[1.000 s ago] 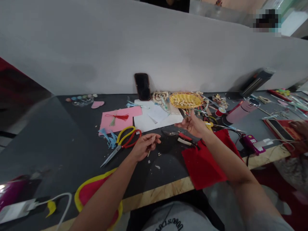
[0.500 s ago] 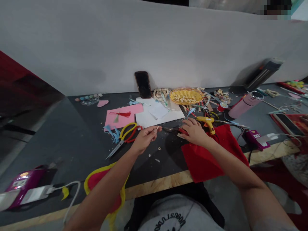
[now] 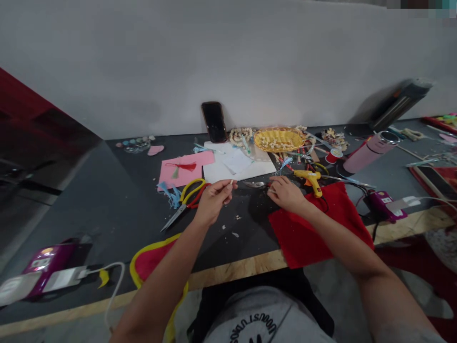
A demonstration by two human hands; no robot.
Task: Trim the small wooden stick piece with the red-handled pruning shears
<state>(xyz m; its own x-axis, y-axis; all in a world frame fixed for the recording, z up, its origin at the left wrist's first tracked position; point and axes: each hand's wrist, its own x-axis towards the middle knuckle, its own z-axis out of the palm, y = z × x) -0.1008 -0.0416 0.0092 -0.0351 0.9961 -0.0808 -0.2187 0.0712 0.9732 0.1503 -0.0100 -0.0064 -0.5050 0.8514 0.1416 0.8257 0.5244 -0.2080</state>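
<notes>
Between thumb and fingertips my left hand (image 3: 215,200) pinches a small pale stick (image 3: 231,183). My right hand (image 3: 286,193) lies low over the table with curled fingers, at the handle end of some pliers (image 3: 254,184); what its fingers hold is too small to make out. The pliers' metal jaws point left, toward my left hand. Scissors (image 3: 191,196) with yellow and red handles lie left of my left hand. A yellow glue gun (image 3: 310,180) and a red cloth (image 3: 321,226) are beside my right hand and under my right forearm.
Behind the hands are white paper (image 3: 239,164), a yellow basket (image 3: 279,139) with small pale pieces, and a phone (image 3: 214,122) against the wall. Pink sheets (image 3: 185,169) lie left. At right stand a pink bottle (image 3: 371,151) and a purple device (image 3: 387,206).
The view has shifted slightly. My right hand has lifted its fingers somewhat off the pliers' handles and curled them more. My left hand still pinches the pale stick.
</notes>
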